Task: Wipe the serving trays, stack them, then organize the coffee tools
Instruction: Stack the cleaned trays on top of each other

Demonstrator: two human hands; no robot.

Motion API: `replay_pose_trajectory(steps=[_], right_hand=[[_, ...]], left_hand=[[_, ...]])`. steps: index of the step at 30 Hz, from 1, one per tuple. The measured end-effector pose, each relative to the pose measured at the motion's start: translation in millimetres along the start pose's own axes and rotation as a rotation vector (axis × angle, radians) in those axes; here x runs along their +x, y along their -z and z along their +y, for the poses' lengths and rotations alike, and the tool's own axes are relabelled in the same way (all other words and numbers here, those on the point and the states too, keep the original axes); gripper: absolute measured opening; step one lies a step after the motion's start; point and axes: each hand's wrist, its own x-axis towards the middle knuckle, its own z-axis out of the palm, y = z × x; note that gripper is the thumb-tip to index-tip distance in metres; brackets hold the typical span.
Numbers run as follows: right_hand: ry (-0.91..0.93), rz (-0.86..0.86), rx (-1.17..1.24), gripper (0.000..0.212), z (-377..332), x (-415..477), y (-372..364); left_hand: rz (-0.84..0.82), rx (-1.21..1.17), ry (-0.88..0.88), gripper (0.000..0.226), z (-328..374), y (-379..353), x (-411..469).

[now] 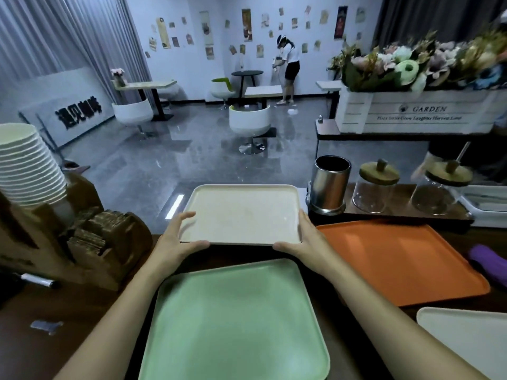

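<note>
Now: cream tray held at both near corners

From the head view, your left grip (178, 239) holds the near left corner of the cream tray (241, 215), thumb curled along the near rim and fingers on the left edge. Your right grip (304, 239) holds the near right corner the same way. The tray is level at the far edge of the bench (82, 303), just beyond the green tray (233, 325). An orange tray (397, 259) lies to the right, a purple cloth (491, 264) beside it. A steel canister (330, 185) stands behind.
</note>
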Motion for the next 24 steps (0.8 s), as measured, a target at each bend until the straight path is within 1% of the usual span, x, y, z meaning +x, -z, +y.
replay_pose_trajectory(steps=[2,3,6,8,9,12,19,24], right_hand=[[-0.025,0.007,-0.01,0.096,3,16,-3],[-0.037,0.013,-0.024,0.101,5,24,-4],[-0.078,0.018,-0.073,0.128,16,44,-10],[-0.115,0.021,-0.11,0.138,17,53,-14],[-0.13,0.018,-0.12,0.137,16,56,-15],[-0.163,0.009,-0.138,0.127,16,63,-18],[-0.22,0.005,-0.188,0.124,27,78,-17],[-0.26,-0.048,-0.257,0.124,32,81,-16]], left_hand=[[-0.026,-0.014,0.0,0.083,-5,-1,21],[-0.041,-0.019,-0.003,0.081,-9,-3,30],[-0.057,-0.04,0.004,0.074,-21,-8,50],[-0.063,-0.026,0.008,0.071,-28,-11,60],[-0.066,-0.016,0.005,0.071,-32,-13,66],[-0.08,-0.004,-0.003,0.072,-39,-16,79],[-0.083,0.027,-0.01,0.072,-47,-30,93],[-0.094,0.096,-0.048,0.073,-49,-35,97]])
